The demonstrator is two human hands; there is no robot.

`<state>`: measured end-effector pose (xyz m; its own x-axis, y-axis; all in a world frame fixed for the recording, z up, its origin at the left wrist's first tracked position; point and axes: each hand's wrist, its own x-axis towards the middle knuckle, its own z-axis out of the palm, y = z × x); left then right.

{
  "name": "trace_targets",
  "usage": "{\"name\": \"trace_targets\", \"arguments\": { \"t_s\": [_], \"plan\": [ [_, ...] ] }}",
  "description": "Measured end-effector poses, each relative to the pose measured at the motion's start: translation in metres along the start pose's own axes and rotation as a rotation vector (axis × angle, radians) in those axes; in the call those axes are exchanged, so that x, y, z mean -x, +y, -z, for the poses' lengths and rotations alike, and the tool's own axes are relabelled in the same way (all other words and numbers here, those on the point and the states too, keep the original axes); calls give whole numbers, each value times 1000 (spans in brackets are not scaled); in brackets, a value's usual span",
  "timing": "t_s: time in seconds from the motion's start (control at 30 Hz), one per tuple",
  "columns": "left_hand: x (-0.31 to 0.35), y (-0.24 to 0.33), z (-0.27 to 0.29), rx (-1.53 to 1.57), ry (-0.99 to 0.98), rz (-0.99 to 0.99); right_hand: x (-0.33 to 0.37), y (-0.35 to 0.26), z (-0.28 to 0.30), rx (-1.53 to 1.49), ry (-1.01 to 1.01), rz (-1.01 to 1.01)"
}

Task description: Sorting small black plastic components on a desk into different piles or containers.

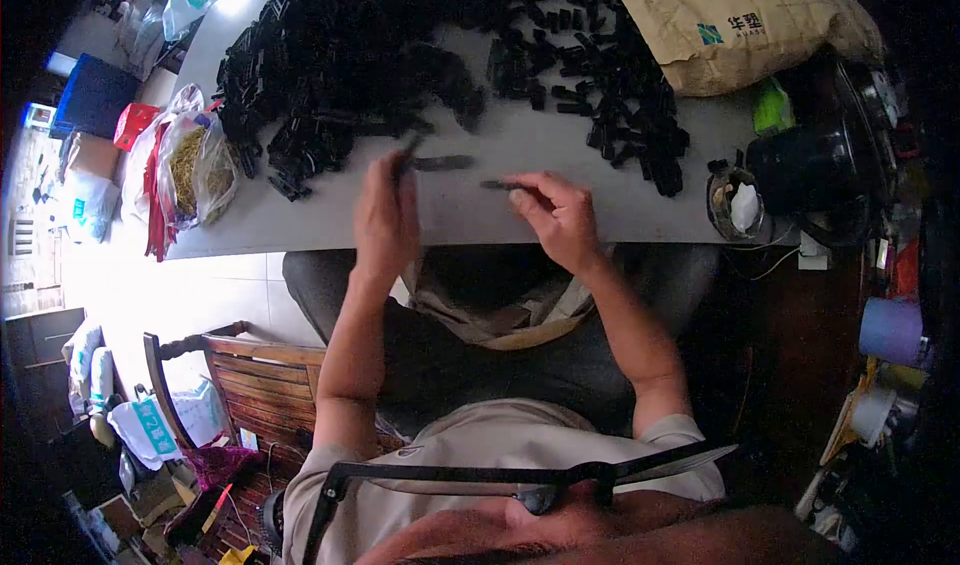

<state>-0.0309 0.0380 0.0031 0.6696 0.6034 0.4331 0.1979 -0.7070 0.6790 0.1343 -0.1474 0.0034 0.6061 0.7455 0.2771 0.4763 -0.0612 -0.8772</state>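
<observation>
My right hand [562, 217] is closed in a pinch above the near part of the grey table. A small dark, narrow piece [494, 184] sticks out to the left from its thumb and forefinger. Facing it, my left hand [384, 215] is slightly smeared by motion, with a short black piece [409, 149] at its fingertips. Just right of those fingertips is another black elongated piece [444, 163], also blurred; I cannot tell whether it touches the hand. Beyond both hands spreads a large heap of small black pieces [330, 60], with a looser band of them [625, 115] on the right.
A brown paper sack [745, 25] lies at the table's far right. Near the right edge stands a small clear container [735, 203] beside a black bucket-like thing [805, 170]. Plastic bags [195, 170] sit at the left edge. An open bag [500, 330] hangs below the front edge.
</observation>
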Motion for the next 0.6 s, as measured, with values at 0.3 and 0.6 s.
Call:
{"name": "trace_targets", "arguments": {
  "t_s": [0.3, 0.6],
  "plan": [
    [12, 37, -12, 207, -505, -40, 13, -6, -3, -325, -198, -126],
    [15, 29, -16, 230, -511, -105, 16, -11, 1, -385, -209, -200]
  ]
}}
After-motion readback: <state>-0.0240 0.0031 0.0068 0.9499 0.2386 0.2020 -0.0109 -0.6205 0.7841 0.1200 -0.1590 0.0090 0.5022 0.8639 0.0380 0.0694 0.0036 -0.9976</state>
